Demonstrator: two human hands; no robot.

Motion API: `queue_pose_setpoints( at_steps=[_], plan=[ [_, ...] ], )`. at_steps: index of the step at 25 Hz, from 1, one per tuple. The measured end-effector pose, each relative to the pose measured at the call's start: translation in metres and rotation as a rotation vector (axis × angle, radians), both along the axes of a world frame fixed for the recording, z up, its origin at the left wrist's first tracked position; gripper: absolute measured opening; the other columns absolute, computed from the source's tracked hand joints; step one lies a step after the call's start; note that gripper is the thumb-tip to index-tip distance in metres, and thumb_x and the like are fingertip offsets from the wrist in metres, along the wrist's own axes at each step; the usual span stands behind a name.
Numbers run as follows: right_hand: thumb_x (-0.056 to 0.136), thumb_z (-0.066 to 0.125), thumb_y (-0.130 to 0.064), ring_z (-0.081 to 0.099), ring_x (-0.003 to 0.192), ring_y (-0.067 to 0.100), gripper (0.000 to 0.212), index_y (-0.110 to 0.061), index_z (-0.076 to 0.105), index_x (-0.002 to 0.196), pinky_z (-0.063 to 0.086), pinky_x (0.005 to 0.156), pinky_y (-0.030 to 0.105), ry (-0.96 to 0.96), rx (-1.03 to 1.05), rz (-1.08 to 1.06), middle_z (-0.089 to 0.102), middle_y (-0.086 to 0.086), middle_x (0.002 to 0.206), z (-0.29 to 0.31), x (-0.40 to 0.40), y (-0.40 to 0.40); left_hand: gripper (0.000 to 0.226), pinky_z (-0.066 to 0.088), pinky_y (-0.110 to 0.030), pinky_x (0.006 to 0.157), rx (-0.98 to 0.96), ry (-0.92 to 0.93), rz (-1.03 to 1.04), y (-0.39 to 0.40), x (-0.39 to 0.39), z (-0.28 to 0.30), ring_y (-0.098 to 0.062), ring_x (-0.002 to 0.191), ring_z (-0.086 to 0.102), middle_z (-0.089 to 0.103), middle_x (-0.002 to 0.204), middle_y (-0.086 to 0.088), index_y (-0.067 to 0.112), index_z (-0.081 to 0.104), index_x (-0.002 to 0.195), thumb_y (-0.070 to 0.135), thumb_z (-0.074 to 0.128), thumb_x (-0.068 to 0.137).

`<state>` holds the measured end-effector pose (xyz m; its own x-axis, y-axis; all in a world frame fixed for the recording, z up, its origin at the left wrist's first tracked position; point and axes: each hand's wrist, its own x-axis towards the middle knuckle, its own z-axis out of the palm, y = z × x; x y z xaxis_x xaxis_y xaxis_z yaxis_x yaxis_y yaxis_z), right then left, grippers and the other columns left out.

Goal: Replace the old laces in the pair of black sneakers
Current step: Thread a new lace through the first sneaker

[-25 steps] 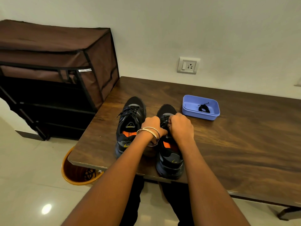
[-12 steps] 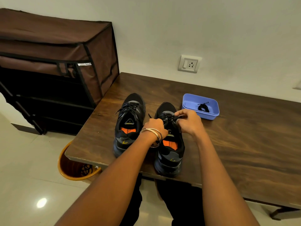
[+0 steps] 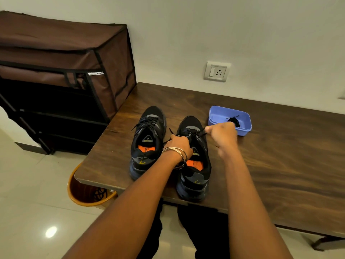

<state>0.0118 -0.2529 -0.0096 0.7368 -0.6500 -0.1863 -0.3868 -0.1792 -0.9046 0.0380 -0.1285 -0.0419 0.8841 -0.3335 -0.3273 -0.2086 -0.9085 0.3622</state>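
the fingers of the right hand (image 3: pixel 223 138) are curled together and pinch one end of the black lace (image 3: pixel 202 135) of the right sneaker (image 3: pixel 194 161), with the lace stretched to about 2 o'clock from the shoe's eyelets. the left hand (image 3: pixel 178 145), with thin bangles (image 3: pixel 177 156) at the wrist, rests on the same shoe and its curled fingers hold the other lace end, which points to about 10 o'clock. the left sneaker (image 3: pixel 148 141) stands just beside, at 9 o'clock, and its lace is tied. both shoes are black with orange insoles and toes pointing to 12 o'clock.

they stand near the front edge of a dark wooden table (image 3: pixel 280 165). at 2 o'clock from the shoes is a blue tray (image 3: pixel 216 116) with a small black bundle (image 3: pixel 234 120) inside; i cannot tell what it is. a brown fabric rack (image 3: pixel 65 71) is at 10 o'clock, an orange bin (image 3: pixel 74 191) partly under the table at 8 o'clock, and a wall socket (image 3: pixel 216 71) at 12 o'clock. the right hand is a little blurred.
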Motion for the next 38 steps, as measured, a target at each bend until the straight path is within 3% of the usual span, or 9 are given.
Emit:
queue_pose_setpoints(
  at_steps=[2,7,12,16,20,24,29,34,38],
  plan=[
    [0.083,0.062,-0.006,0.057,0.082,0.021,0.004,-0.008,0.065,0.085,0.051,0.072,0.036,-0.122,0.188,-0.199,0.063,0.004,0.086,0.004,-0.012,-0.016,0.04,0.044,-0.045,0.096,0.003,0.002,-0.001,0.0,0.001,0.0,-0.039,0.112,0.053,0.038,0.137,-0.023,0.006,0.052,0.125,0.032,0.051,0.095],
    [0.087,0.069,-0.013,0.051,0.117,0.028,0.032,-0.017,0.067,0.119,0.045,0.098,0.043,0.044,-0.41,0.169,0.059,0.007,0.125,-0.002,-0.007,-0.006,0.044,0.045,-0.039,0.09,0.006,-0.015,-0.021,0.001,0.002,0.0,-0.036,0.112,0.054,0.044,0.133,-0.022,0.004,0.047,0.13,0.03,0.051,0.094],
    [0.089,0.065,-0.017,0.038,0.126,0.029,0.021,-0.017,0.069,0.11,0.028,0.103,0.059,0.367,-0.917,0.505,0.053,0.003,0.123,-0.012,0.01,0.032,0.042,0.041,-0.036,0.08,-0.013,-0.012,-0.032,0.002,0.004,0.002,-0.036,0.11,0.054,0.047,0.13,-0.021,0.004,0.048,0.128,0.026,0.051,0.093],
    [0.087,0.063,-0.012,0.056,0.096,0.024,0.012,-0.009,0.075,0.087,0.036,0.097,0.053,0.188,-0.483,0.208,0.07,0.006,0.094,-0.003,0.006,0.014,0.038,0.045,-0.037,0.083,0.006,-0.005,-0.014,0.002,0.003,0.0,-0.035,0.105,0.056,0.048,0.128,-0.019,0.007,0.053,0.124,0.029,0.052,0.093],
    [0.085,0.065,-0.006,0.055,0.078,0.024,0.013,-0.001,0.068,0.073,0.043,0.063,0.028,-0.142,-0.015,-0.206,0.065,0.008,0.078,0.012,-0.023,-0.014,0.023,0.045,-0.033,0.073,-0.017,-0.024,-0.043,0.002,0.002,0.002,-0.031,0.092,0.058,0.059,0.113,-0.016,0.005,0.06,0.105,0.022,0.051,0.093],
    [0.088,0.068,-0.016,0.057,0.109,0.024,0.015,-0.019,0.067,0.102,0.044,0.098,0.05,-0.038,-0.243,0.009,0.065,0.001,0.108,0.005,-0.017,-0.009,0.023,0.044,-0.032,0.072,-0.028,-0.024,-0.047,-0.001,0.001,0.002,-0.028,0.086,0.055,0.061,0.11,-0.015,0.005,0.06,0.106,0.022,0.052,0.093],
    [0.09,0.066,-0.016,0.041,0.126,0.031,0.024,-0.019,0.067,0.114,0.03,0.104,0.055,0.32,-0.809,0.522,0.052,0.006,0.128,-0.005,0.003,0.026,0.028,0.044,-0.033,0.072,-0.029,-0.02,-0.044,-0.001,0.005,0.001,-0.031,0.096,0.059,0.059,0.115,-0.016,0.005,0.059,0.114,0.022,0.053,0.092],
    [0.089,0.061,-0.012,0.062,0.094,0.031,0.017,-0.006,0.071,0.101,0.053,0.079,0.04,0.2,-0.842,0.416,0.066,0.014,0.102,-0.014,0.011,0.026,0.036,0.046,-0.036,0.079,-0.003,0.003,-0.03,-0.001,0.007,-0.004,-0.035,0.105,0.057,0.053,0.125,-0.02,0.006,0.056,0.121,0.025,0.053,0.091],
    [0.089,0.057,-0.004,0.052,0.055,0.016,0.023,0.002,0.066,0.068,0.042,0.055,0.025,-0.073,-0.579,0.013,0.059,0.007,0.06,0.006,-0.003,0.013,0.03,0.049,-0.039,0.083,-0.017,-0.014,-0.041,-0.002,0.007,-0.006,-0.035,0.102,0.058,0.054,0.122,-0.021,0.004,0.058,0.114,0.024,0.051,0.093]
  ],
)
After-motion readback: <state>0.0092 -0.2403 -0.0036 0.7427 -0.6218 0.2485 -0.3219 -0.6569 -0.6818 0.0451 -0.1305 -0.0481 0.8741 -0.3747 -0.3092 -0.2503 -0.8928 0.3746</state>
